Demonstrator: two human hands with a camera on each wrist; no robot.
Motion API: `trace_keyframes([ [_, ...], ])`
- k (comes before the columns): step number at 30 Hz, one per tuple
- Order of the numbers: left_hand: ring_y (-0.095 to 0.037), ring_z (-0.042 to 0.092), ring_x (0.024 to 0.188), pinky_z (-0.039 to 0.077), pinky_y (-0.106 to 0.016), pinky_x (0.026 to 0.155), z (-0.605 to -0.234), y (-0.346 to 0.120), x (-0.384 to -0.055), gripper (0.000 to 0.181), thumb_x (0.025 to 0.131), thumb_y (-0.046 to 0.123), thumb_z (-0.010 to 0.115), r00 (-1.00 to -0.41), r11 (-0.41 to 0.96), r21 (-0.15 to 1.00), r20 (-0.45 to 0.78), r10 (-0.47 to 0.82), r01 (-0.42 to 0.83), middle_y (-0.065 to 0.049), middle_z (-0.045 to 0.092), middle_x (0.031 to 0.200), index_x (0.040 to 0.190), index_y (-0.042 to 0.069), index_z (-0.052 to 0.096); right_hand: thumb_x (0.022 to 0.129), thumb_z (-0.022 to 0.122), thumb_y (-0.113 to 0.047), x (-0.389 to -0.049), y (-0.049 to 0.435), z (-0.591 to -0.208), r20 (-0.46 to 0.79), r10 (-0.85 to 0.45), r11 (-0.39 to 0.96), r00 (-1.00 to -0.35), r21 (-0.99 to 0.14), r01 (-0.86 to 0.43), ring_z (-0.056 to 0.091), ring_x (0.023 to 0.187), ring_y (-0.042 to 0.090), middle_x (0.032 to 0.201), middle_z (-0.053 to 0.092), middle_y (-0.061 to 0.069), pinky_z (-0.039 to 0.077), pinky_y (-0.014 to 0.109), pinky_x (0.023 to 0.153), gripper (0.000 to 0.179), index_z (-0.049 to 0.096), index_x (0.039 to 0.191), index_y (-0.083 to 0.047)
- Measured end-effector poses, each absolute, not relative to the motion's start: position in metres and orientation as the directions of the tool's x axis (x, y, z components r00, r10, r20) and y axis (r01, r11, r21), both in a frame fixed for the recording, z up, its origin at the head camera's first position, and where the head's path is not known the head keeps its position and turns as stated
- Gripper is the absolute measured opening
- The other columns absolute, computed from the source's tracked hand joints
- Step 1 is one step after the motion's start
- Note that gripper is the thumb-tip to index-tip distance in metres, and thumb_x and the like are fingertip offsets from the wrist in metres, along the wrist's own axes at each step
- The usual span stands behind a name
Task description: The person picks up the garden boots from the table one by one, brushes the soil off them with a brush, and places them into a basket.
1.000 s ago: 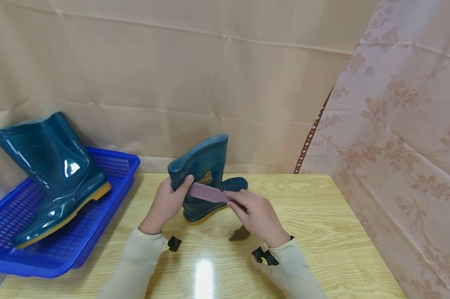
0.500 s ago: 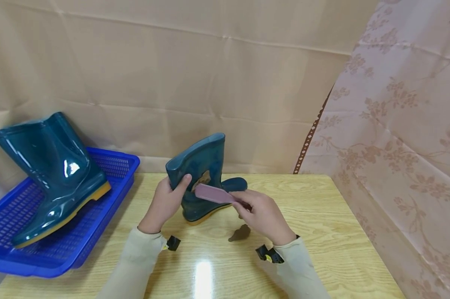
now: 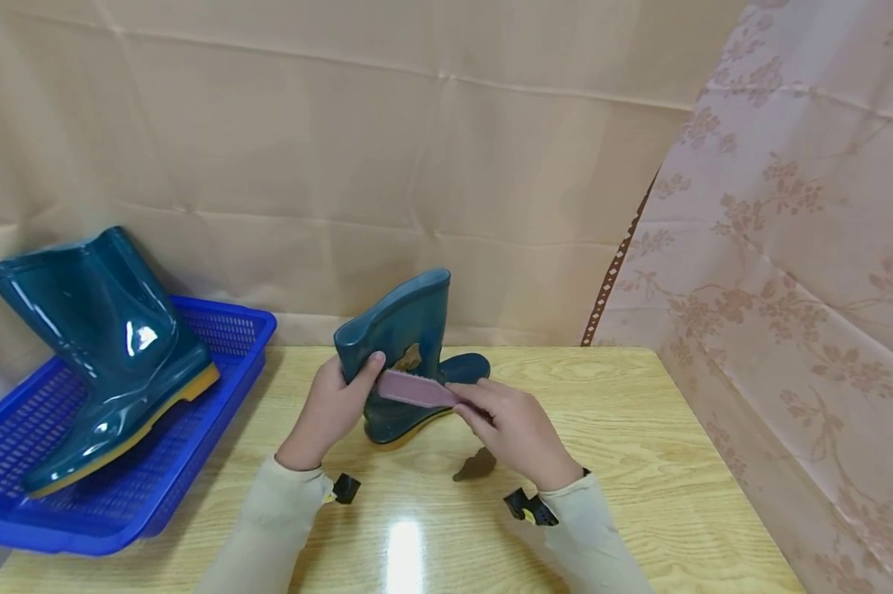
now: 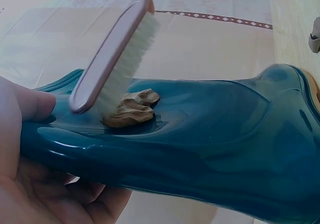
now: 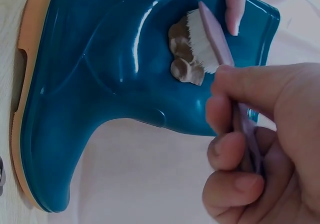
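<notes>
A teal rubber boot (image 3: 409, 322) with a yellow sole stands on the table, its shaft tilted slightly. My left hand (image 3: 332, 410) grips the upper shaft, thumb on the near side and fingers beneath in the left wrist view. My right hand (image 3: 513, 427) holds a pink scrub brush (image 5: 217, 38) by its handle. The brush's white bristles (image 4: 131, 58) meet the edge of a brown mud-like lump (image 4: 134, 108) stuck on the boot's shaft. In the head view the brush head partly hides that lump, close to my left thumb.
At the left, a second teal boot (image 3: 119, 346) leans in a blue plastic basket (image 3: 194, 450). A small brown lump (image 3: 476, 464) lies on the wooden table (image 3: 639, 462) just in front of the boot. A beige curtain (image 3: 305, 148) hangs behind, a floral one (image 3: 802, 247) at right.
The brush in my right hand shifts a little right and away from my left thumb, then comes back left over the lump. My left hand keeps its grip on the boot.
</notes>
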State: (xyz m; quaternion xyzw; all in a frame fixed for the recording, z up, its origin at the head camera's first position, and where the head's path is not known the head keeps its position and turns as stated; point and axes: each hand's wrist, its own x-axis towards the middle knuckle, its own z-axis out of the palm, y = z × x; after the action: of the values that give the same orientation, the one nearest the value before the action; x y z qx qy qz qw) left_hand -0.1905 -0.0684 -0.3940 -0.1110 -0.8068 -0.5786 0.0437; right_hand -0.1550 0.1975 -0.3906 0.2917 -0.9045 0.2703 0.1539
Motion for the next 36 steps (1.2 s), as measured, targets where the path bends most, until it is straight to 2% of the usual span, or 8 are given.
trace_keyframes([
  [8,-0.037,0.059,0.130,0.045,-0.058,0.110,-0.395,-0.071,-0.194,0.062,0.106,0.050,0.054,-0.983,0.334,0.925,0.152,0.103,0.178,-0.021,0.062,0.140,0.143,0.000,0.053,0.099,0.071,-0.017,-0.156,0.204,-0.392,0.398,-0.394,0.718,-0.829,-0.430,-0.547,0.046,0.059,0.000,0.077,0.057,-0.016,0.040,0.021,0.052,0.027,0.075,0.126,-0.017],
  [14,-0.038,0.059,0.129,0.045,-0.059,0.110,-0.394,-0.071,-0.194,0.064,0.106,0.052,0.052,-0.987,0.337,0.929,0.121,0.103,0.150,-0.021,0.061,0.141,0.144,0.000,0.051,0.099,0.072,-0.018,-0.157,0.207,-0.391,0.386,-0.375,0.742,-0.843,-0.421,-0.523,0.049,0.063,0.003,0.087,0.068,-0.011,0.041,0.022,0.054,0.024,0.077,0.123,-0.017],
  [18,-0.038,0.059,0.130,0.045,-0.059,0.110,-0.394,-0.071,-0.194,0.064,0.106,0.051,0.053,-0.987,0.333,0.931,0.121,0.103,0.148,-0.021,0.061,0.141,0.144,0.000,0.052,0.099,0.072,-0.018,-0.157,0.208,-0.389,0.385,-0.381,0.737,-0.841,-0.422,-0.528,0.051,0.064,0.003,0.088,0.069,-0.013,0.042,0.022,0.055,0.022,0.078,0.120,-0.018],
  [24,-0.037,0.059,0.129,0.045,-0.059,0.109,-0.394,-0.071,-0.193,0.064,0.106,0.052,0.053,-0.986,0.319,0.935,0.127,0.111,0.156,-0.020,0.061,0.142,0.145,0.002,0.051,0.098,0.073,-0.018,-0.154,0.208,-0.385,0.387,-0.436,0.698,-0.812,-0.424,-0.577,0.049,0.063,0.001,0.080,0.060,-0.018,0.041,0.020,0.053,0.018,0.078,0.115,-0.021],
  [29,-0.036,0.060,0.129,0.046,-0.059,0.108,-0.395,-0.070,-0.192,0.063,0.105,0.051,0.055,-0.983,0.311,0.935,0.142,0.118,0.172,-0.020,0.062,0.140,0.145,0.002,0.053,0.099,0.072,-0.017,-0.153,0.204,-0.386,0.434,-0.484,0.646,-0.760,-0.408,-0.645,0.047,0.062,0.002,0.082,0.061,-0.014,0.040,0.019,0.052,0.023,0.077,0.122,-0.018],
  [36,-0.034,0.061,0.125,0.047,-0.058,0.108,-0.392,-0.068,-0.190,0.058,0.106,0.047,0.056,-0.982,0.322,0.929,0.156,0.104,0.182,-0.021,0.066,0.131,0.140,0.001,0.056,0.098,0.073,-0.015,-0.154,0.194,-0.393,0.542,-0.460,0.654,-0.703,-0.328,-0.681,0.041,0.059,0.000,0.079,0.057,-0.011,0.034,0.017,0.049,0.028,0.075,0.126,-0.014],
])
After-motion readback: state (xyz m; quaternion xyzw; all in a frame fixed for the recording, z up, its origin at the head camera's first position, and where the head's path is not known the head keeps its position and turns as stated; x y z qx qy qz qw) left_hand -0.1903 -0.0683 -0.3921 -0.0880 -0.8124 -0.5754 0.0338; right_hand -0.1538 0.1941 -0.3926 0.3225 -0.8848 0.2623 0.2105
